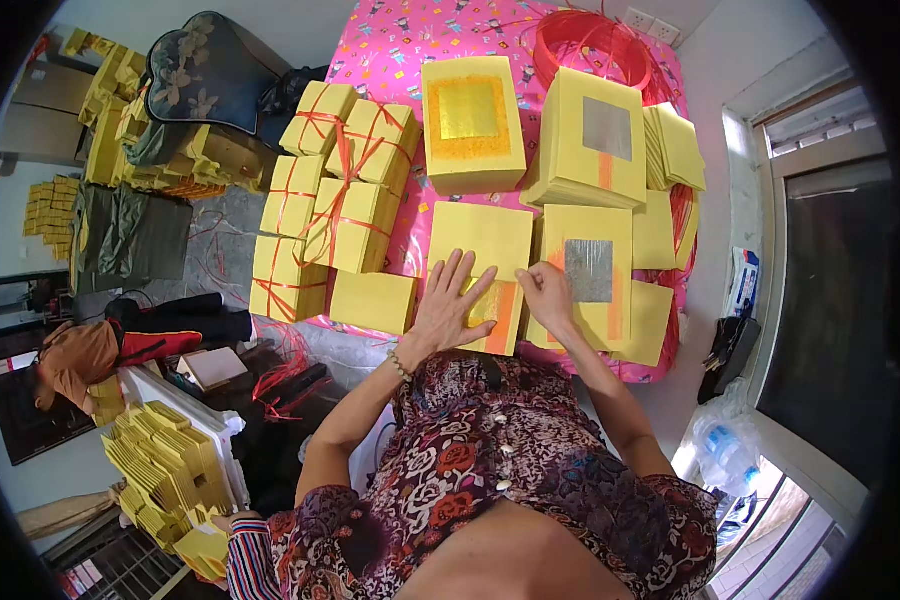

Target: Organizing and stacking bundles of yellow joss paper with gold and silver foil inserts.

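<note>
On my feed, L grip [448, 308] lies flat, fingers spread, on yellow paper [481, 235] nr mid of the near edge of pink surface [395, 45]; R grip [549, 296] bunched at paper's R side, can't tell if pinching.

Your left forearm [355, 405] slants up and to the right from a bent elbow, and your right forearm [612, 395] slants up and to the left, so both reach in ahead of your chest [485, 550]. Your left hand [448, 308] lies palm down and flat, its fingers [452, 272] fanned forward and its thumb [482, 331] stretched out toward the right. Your right hand [548, 293] is near it but apart, back upward, fingers curled in, with its tips turned toward the left hand; you can't make out how tightly they close.
</note>
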`<action>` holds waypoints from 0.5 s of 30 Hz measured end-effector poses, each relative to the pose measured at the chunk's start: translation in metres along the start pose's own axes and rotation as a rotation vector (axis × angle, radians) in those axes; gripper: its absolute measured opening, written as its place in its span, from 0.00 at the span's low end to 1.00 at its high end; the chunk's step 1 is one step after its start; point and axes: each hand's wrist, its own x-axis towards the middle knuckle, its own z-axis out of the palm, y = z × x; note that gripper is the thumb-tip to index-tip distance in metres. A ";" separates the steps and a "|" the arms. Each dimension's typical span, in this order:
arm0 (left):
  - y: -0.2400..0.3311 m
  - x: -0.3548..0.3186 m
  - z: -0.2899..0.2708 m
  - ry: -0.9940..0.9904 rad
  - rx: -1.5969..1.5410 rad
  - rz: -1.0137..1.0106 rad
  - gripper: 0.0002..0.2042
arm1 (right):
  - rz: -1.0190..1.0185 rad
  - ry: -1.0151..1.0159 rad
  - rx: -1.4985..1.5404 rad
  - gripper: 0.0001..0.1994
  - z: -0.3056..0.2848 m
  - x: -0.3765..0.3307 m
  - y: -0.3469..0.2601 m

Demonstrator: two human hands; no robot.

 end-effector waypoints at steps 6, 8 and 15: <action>0.000 0.001 0.000 0.000 -0.010 -0.006 0.43 | -0.007 0.000 -0.056 0.16 0.000 0.002 0.001; 0.000 0.001 0.000 0.000 -0.022 -0.009 0.43 | -0.023 0.013 -0.068 0.16 0.000 0.002 -0.001; -0.001 0.001 0.001 0.008 -0.019 -0.001 0.43 | -0.070 -0.005 -0.263 0.16 -0.010 -0.012 -0.030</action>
